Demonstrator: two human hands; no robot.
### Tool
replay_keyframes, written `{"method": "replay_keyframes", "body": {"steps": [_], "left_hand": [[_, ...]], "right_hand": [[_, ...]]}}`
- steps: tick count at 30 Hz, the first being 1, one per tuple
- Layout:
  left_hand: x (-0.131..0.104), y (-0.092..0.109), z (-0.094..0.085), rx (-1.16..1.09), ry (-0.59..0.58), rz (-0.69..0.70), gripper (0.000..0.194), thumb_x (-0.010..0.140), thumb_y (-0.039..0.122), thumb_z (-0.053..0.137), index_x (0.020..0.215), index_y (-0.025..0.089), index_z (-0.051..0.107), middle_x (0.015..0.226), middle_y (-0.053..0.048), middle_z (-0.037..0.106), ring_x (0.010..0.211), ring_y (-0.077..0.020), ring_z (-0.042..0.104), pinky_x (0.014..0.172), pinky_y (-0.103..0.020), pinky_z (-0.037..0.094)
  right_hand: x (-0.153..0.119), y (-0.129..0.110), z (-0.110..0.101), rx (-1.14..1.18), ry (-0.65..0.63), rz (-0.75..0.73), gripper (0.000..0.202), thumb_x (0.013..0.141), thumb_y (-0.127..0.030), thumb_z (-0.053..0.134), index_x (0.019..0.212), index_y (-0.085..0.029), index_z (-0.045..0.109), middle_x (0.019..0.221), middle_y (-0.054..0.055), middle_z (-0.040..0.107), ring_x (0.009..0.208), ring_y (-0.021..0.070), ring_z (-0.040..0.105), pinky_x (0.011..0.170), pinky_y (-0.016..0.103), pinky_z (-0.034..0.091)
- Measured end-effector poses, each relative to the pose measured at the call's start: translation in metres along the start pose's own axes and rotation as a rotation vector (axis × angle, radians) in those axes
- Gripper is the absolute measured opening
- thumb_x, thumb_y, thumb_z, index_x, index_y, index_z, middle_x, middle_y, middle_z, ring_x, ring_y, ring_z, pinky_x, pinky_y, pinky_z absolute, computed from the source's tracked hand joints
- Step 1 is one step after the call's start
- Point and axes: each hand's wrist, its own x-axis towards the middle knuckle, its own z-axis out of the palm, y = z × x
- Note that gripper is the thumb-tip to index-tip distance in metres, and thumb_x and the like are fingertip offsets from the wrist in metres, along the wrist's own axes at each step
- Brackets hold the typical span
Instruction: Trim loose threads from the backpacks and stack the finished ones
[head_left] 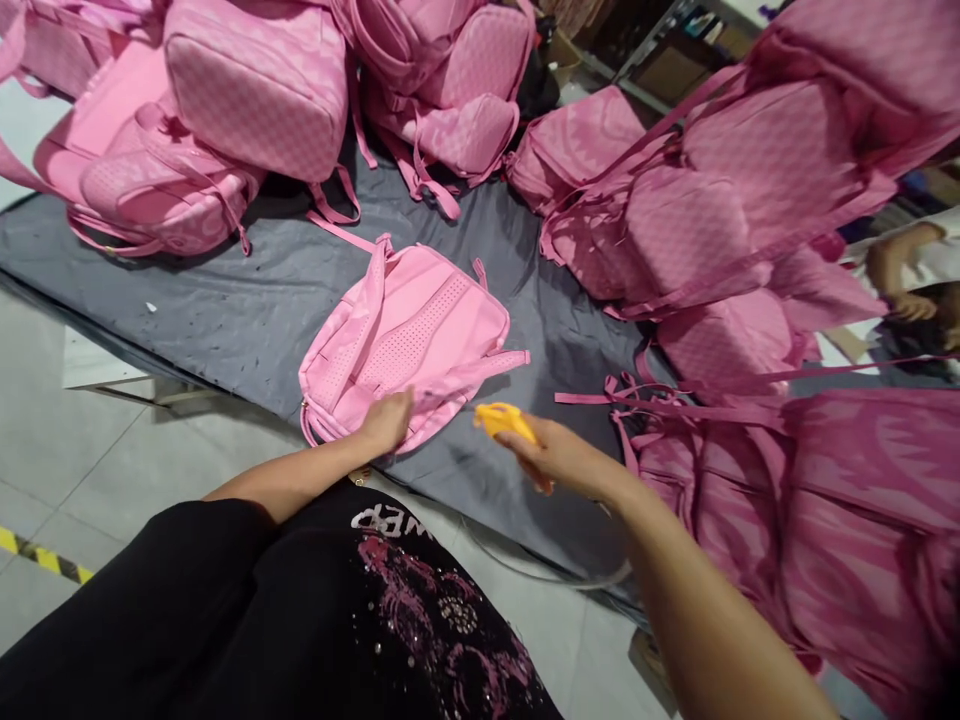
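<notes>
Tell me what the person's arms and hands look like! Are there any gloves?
No gloves: the left hand and right hand are both bare. The left arm comes out of a black sleeve. The right arm is bare as far as the picture shows. I can't spot any markings on either arm.

Pink backpacks lie heaped on a long table under a gray cloth in a bag workshop, where the floor is tiled and marked with yellow-and-black tape.
</notes>
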Motion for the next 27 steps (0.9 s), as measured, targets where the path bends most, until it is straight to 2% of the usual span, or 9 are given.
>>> {"method": "replay_keyframes", "body": {"steps": [4,9,10,14,16,19,22,24,27], "left_hand": [[0.018,-0.017,-0.018,-0.688,0.042,-0.402,0.04,0.1,0.034,0.028,0.131,0.017,0.045,0.093,-0.012,0.069,0.08,-0.0228,0.071,0.065,-0.033,0.054],[0.034,-0.022,-0.017,-0.796,-0.089,-0.54,0.029,0.099,0.028,0.028,0.122,0.016,0.041,0.074,-0.008,0.068,0.052,-0.0184,0.066,0.041,-0.022,0.041],[0.035,-0.023,-0.016,-0.811,-0.107,-0.546,0.027,0.099,0.028,0.029,0.119,0.017,0.043,0.074,-0.008,0.068,0.051,-0.0179,0.065,0.04,-0.022,0.04],[0.038,-0.026,-0.016,-0.824,-0.158,-0.548,0.026,0.099,0.028,0.03,0.114,0.017,0.047,0.073,-0.008,0.069,0.05,-0.0175,0.065,0.04,-0.021,0.041],[0.039,-0.027,-0.017,-0.803,-0.16,-0.541,0.028,0.099,0.029,0.031,0.116,0.017,0.047,0.076,-0.009,0.07,0.053,-0.0182,0.066,0.043,-0.023,0.044],[0.032,-0.022,-0.014,-0.727,-0.094,-0.51,0.037,0.1,0.032,0.027,0.126,0.015,0.046,0.089,-0.014,0.072,0.067,-0.0211,0.07,0.057,-0.031,0.052],[0.014,-0.009,-0.003,-0.569,0.049,-0.368,0.043,0.1,0.037,0.032,0.137,0.022,0.046,0.123,-0.014,0.064,0.107,-0.0253,0.065,0.088,-0.04,0.051],[0.0,0.001,0.007,-0.223,0.109,-0.148,0.047,0.097,0.034,0.04,0.143,0.029,0.044,0.142,-0.011,0.051,0.126,-0.0297,0.05,0.103,-0.045,0.041],[-0.012,0.012,0.019,0.392,0.086,0.066,0.059,0.093,0.026,0.044,0.152,0.03,0.033,0.153,-0.016,0.035,0.127,-0.0365,0.042,0.1,-0.053,0.038]], "right_hand": [[-0.006,0.028,0.009,-0.109,0.41,0.337,0.048,0.099,-0.044,0.04,0.131,-0.009,0.051,0.076,0.01,0.069,0.055,0.017,0.062,0.053,0.024,0.042],[0.002,0.002,0.042,-0.029,-0.089,-0.016,0.042,0.099,-0.046,0.044,0.13,-0.019,0.053,0.073,0.003,0.07,0.052,0.0147,0.061,0.052,0.022,0.041],[0.006,-0.004,0.041,-0.059,-0.042,-0.019,0.044,0.099,-0.047,0.043,0.131,-0.018,0.053,0.075,0.004,0.071,0.055,0.0155,0.062,0.054,0.022,0.042],[0.023,-0.016,0.023,-0.273,0.486,0.222,0.052,0.101,-0.05,0.033,0.129,-0.01,0.052,0.099,0.018,0.071,0.083,0.0239,0.069,0.064,0.026,0.045],[0.027,-0.019,0.019,-0.32,0.399,0.134,0.05,0.1,-0.051,0.035,0.127,-0.013,0.054,0.105,0.018,0.07,0.091,0.0252,0.068,0.066,0.026,0.045],[0.027,-0.021,0.019,-0.271,0.17,-0.028,0.049,0.099,-0.054,0.038,0.129,-0.018,0.053,0.104,0.014,0.071,0.089,0.0229,0.069,0.066,0.024,0.044],[0.024,-0.015,0.018,-0.267,0.454,0.213,0.055,0.101,-0.053,0.029,0.132,-0.011,0.048,0.102,0.019,0.07,0.089,0.0255,0.069,0.068,0.027,0.045],[0.02,-0.009,0.018,-0.288,0.52,0.284,0.055,0.101,-0.052,0.029,0.13,-0.009,0.048,0.101,0.021,0.069,0.091,0.0276,0.068,0.07,0.03,0.046],[0.011,-0.003,0.026,-0.269,0.292,0.142,0.05,0.099,-0.054,0.036,0.127,-0.016,0.052,0.099,0.016,0.071,0.089,0.0265,0.069,0.069,0.029,0.046]]}}
